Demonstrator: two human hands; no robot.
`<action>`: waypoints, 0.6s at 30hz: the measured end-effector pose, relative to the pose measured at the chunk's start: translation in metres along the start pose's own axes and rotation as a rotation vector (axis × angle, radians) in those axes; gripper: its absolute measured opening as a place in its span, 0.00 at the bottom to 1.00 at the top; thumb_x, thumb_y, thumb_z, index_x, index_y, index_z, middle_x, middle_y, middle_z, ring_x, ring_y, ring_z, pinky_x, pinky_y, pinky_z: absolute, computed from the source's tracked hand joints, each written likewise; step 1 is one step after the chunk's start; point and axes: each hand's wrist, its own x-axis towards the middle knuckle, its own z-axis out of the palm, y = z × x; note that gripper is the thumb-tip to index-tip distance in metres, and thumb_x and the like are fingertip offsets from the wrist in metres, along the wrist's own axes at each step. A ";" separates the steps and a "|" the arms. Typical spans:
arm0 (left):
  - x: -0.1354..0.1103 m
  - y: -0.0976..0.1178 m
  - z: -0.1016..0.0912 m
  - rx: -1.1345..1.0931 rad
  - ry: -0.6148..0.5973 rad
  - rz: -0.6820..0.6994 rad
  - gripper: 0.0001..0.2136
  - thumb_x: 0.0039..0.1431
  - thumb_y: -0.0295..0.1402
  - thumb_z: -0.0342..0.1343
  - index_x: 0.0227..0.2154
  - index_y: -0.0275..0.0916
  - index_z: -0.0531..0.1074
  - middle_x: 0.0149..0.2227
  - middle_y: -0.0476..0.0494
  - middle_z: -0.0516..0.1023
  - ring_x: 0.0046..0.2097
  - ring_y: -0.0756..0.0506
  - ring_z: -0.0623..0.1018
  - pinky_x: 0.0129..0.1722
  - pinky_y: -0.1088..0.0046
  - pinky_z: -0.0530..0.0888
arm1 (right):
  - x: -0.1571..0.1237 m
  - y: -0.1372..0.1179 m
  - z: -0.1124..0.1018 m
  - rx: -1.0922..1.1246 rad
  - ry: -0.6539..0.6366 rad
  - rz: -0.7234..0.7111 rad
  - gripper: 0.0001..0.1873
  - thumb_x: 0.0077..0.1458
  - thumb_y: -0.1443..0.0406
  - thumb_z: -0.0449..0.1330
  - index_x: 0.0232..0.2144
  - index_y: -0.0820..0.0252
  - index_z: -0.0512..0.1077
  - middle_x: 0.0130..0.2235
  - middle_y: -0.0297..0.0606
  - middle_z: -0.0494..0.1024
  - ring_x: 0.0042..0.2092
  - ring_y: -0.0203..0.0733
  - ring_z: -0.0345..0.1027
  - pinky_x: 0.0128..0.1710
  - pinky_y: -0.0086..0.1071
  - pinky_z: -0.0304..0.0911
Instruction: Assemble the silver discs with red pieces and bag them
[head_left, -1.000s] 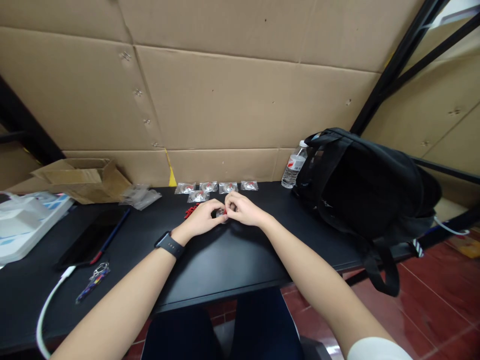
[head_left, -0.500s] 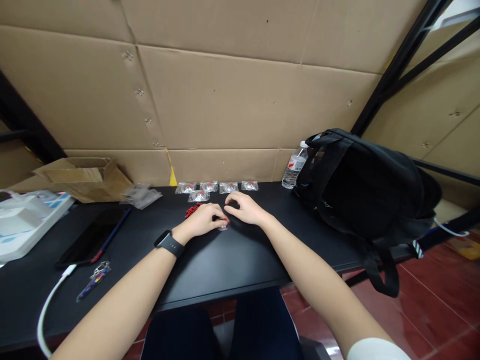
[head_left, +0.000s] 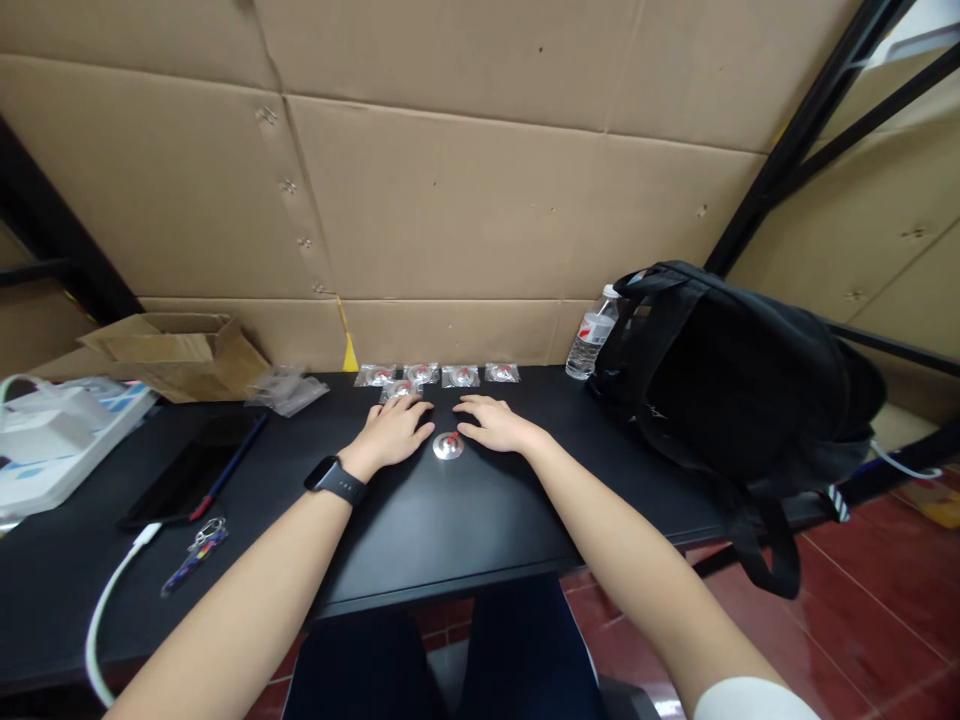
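A small round silver disc (head_left: 448, 447), shaped like a finger cymbal with a bit of red cord at its middle, lies flat on the black table (head_left: 450, 530). My left hand (head_left: 391, 432) rests just left of it, palm down and fingers spread, holding nothing. On the other side my right hand (head_left: 493, 423) is open too, its thumb close to the disc's edge. Behind the hands, several similar silver discs with red in clear plastic bags, such as one bagged disc (head_left: 460, 376), lie near the cardboard wall. My left hand covers the spot where red cords lay.
On the left are an open cardboard box (head_left: 176, 355), crumpled clear plastic bags (head_left: 289, 390), a dark tablet (head_left: 196, 470), a keychain (head_left: 195, 557) and a white power strip (head_left: 82, 450). A water bottle (head_left: 591, 340) and a black backpack (head_left: 750, 390) stand at the right.
Both hands have opened and drawn apart from the silver disc. It was partly hidden in my left fingers and now lies uncovered on the table. My left hand now hides the red cords.
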 end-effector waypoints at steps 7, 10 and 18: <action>0.001 0.001 0.001 0.015 -0.027 0.020 0.22 0.68 0.44 0.45 0.61 0.47 0.68 0.66 0.40 0.66 0.65 0.33 0.67 0.59 0.47 0.65 | -0.004 0.014 -0.012 -0.077 0.077 0.026 0.22 0.55 0.69 0.61 0.54 0.56 0.75 0.55 0.45 0.76 0.55 0.48 0.70 0.56 0.37 0.63; 0.000 0.002 -0.002 0.018 -0.031 0.034 0.21 0.68 0.43 0.45 0.60 0.47 0.68 0.65 0.41 0.68 0.63 0.34 0.69 0.58 0.48 0.66 | -0.005 0.018 -0.016 -0.055 0.085 0.015 0.19 0.55 0.70 0.63 0.50 0.59 0.77 0.50 0.45 0.77 0.49 0.43 0.73 0.51 0.31 0.65; -0.010 0.011 -0.013 0.180 0.087 -0.009 0.19 0.65 0.36 0.51 0.57 0.44 0.72 0.62 0.34 0.71 0.58 0.31 0.73 0.55 0.50 0.68 | -0.009 0.022 -0.021 -0.097 0.066 0.089 0.18 0.52 0.64 0.66 0.47 0.59 0.79 0.47 0.46 0.79 0.46 0.47 0.75 0.49 0.32 0.66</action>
